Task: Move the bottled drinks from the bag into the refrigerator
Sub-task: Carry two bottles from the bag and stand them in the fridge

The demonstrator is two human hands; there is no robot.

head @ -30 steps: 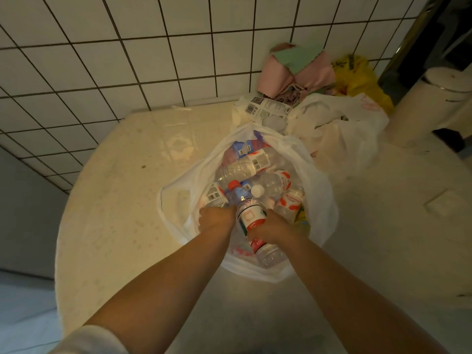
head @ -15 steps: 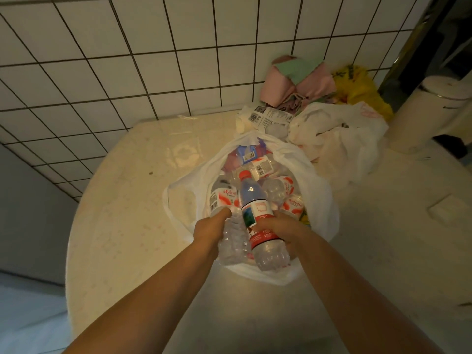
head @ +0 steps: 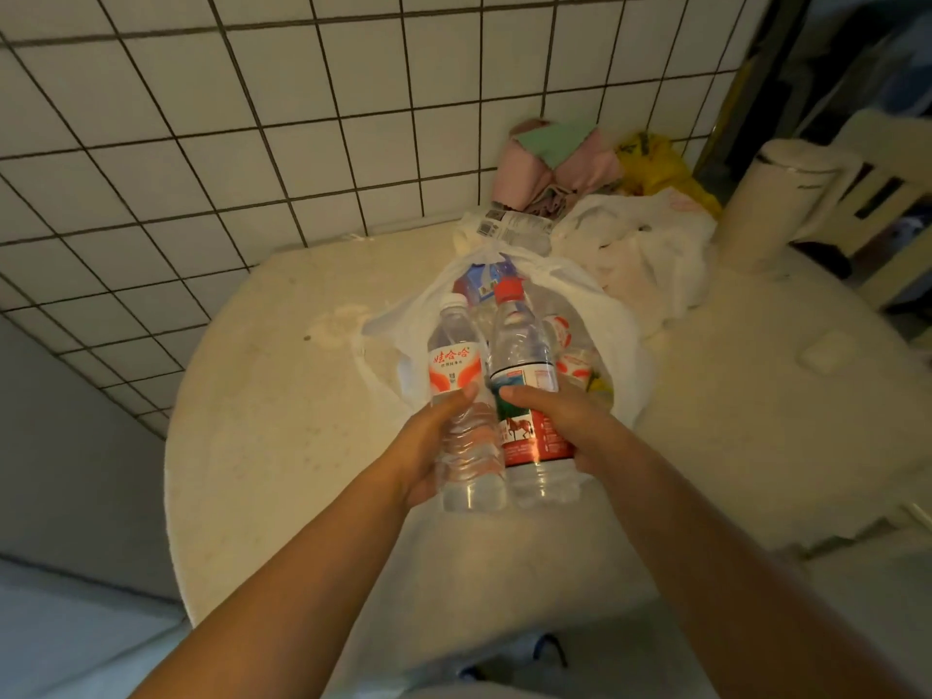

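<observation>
Left hand (head: 428, 441): a second ago buried among the bottles inside the white plastic bag (head: 625, 335); now raised clear of it, gripping a clear white-capped water bottle with an orange-and-white label (head: 456, 391).

Right hand (head: 570, 421): red-capped clear bottle with a red, white and green label (head: 524, 391), earlier low at the bag's near rim, now lifted above the bag.

Both bottles: upright, side by side, touching.

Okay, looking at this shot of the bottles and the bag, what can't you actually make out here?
- Refrigerator: not in the head view at all.
- Bottles left in the bag: count unclear; the two held bottles cover them.
- Left hand fingers: hidden behind the white-cap bottle.
- Right hand fingers: hidden behind the red-cap bottle.
- Small label print: too blurred to read.
</observation>
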